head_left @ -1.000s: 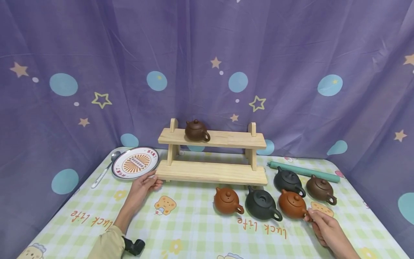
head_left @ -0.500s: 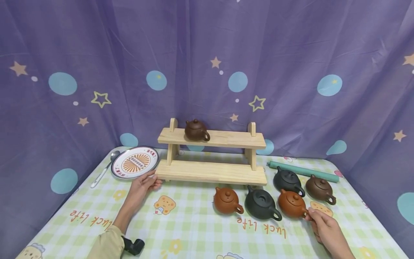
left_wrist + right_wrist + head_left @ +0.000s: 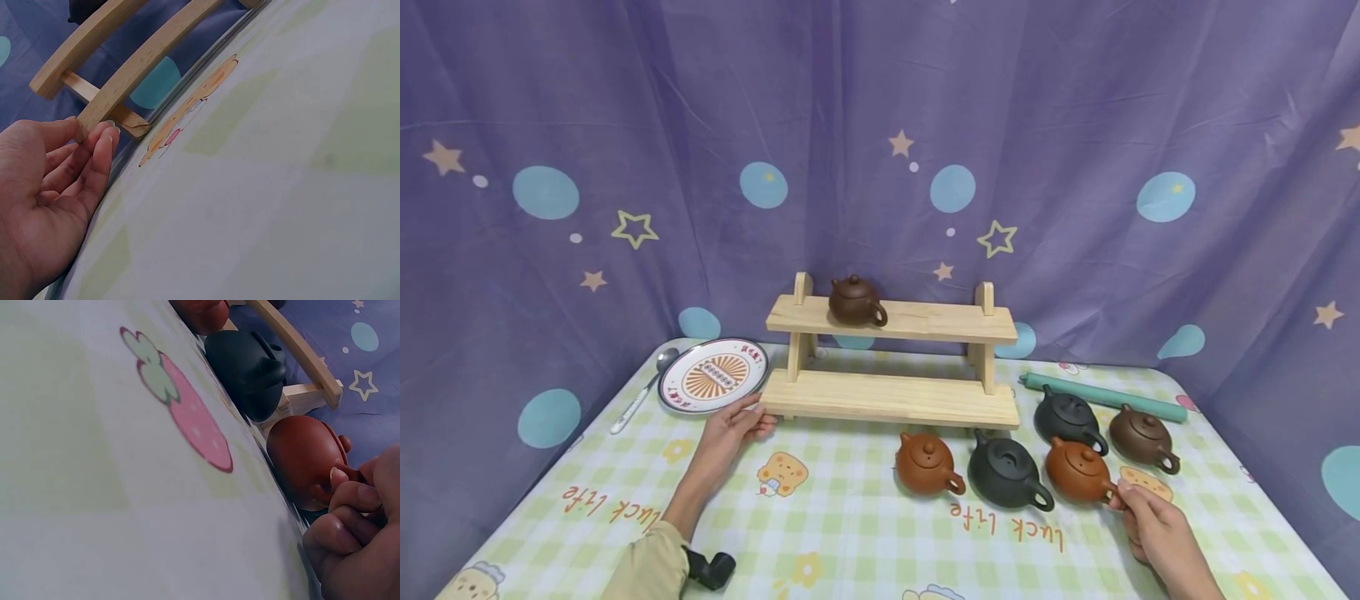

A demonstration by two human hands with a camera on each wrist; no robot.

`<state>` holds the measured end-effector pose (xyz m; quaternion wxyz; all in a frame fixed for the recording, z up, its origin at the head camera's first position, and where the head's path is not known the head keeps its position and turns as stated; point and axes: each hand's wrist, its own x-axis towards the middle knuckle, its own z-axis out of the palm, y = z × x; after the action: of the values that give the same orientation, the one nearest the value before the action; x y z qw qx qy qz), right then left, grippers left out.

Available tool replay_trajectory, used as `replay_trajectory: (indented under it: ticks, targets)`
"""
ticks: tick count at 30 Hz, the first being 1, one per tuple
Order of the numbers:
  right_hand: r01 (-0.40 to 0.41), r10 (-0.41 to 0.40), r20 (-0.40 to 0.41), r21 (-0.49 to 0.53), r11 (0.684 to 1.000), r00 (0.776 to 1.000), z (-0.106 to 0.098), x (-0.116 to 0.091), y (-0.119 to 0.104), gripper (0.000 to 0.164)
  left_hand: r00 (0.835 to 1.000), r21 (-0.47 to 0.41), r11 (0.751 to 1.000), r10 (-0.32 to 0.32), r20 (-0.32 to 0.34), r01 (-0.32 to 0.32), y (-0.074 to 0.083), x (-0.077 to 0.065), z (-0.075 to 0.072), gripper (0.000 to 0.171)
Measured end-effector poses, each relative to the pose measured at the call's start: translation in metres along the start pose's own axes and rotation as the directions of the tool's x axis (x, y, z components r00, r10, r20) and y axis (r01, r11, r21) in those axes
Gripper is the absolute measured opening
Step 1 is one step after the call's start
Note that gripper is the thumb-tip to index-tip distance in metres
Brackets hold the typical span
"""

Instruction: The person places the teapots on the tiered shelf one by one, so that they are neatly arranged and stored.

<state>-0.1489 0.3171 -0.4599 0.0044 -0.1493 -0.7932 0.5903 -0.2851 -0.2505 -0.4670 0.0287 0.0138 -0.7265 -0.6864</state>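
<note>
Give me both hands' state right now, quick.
Left hand: closed, pinching the left end of the lower shelf.
Right hand: closed, holding the rightmost orange teapot.

R-most orange-brn teapot point(image 3: 1075, 472) upright, lidded; 2-tier wd shelf point(image 3: 887, 395) stands behind-left.

Smooth wooden shelf point(image 3: 887, 397), matt clay-like teapots point(image 3: 1077, 473), glossy plate point(image 3: 688, 382), creased cloth curtain point(image 3: 857, 108)

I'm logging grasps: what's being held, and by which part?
Right grip: the right-hand orange teapot, by its handle. Left grip: the wooden shelf, by its lower board's left end.
</note>
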Motion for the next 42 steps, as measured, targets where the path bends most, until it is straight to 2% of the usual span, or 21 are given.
replay_trajectory:
  ticks: [6, 13, 19, 26, 32, 42]
  targets:
    - [-0.019, 0.019, 0.015, 0.032, 0.999, 1.000, -0.001, 0.001, -0.002, 0.044, 1.000, -0.001, 1.000, 0.016, 0.005, -0.016, 0.001, -0.001, 0.001, 0.050]
    - [0.064, -0.067, 0.017, 0.142, 0.988, 0.998, -0.002, 0.002, -0.008, 0.047, 1.000, 0.000, 1.000, 0.030, 0.004, -0.030, 0.001, -0.002, 0.001, 0.050]
    - [0.045, -0.050, 0.041, 0.115, 0.992, 0.998, -0.001, 0.004, -0.017, 0.048, 1.000, -0.006, 1.000, 0.027, 0.007, -0.027, 0.000, -0.003, 0.000, 0.051]
    - [0.117, -0.121, 0.029, 0.104, 0.988, 0.992, 0.004, 0.007, -0.026, 0.051, 1.000, -0.009, 1.000, 0.016, 0.008, -0.016, 0.001, -0.004, 0.001, 0.052]
    - [0.125, -0.132, 0.059, 0.106, 0.986, 0.989, 0.006, 0.011, -0.035, 0.046, 1.000, 0.000, 1.000, 0.018, 0.005, -0.018, 0.000, -0.001, 0.001, 0.050]
    - [0.181, -0.192, 0.064, 0.146, 0.973, 0.979, 0.014, 0.016, -0.047, 0.045, 1.000, 0.002, 1.000, 0.028, 0.005, -0.028, 0.000, -0.002, 0.001, 0.050]
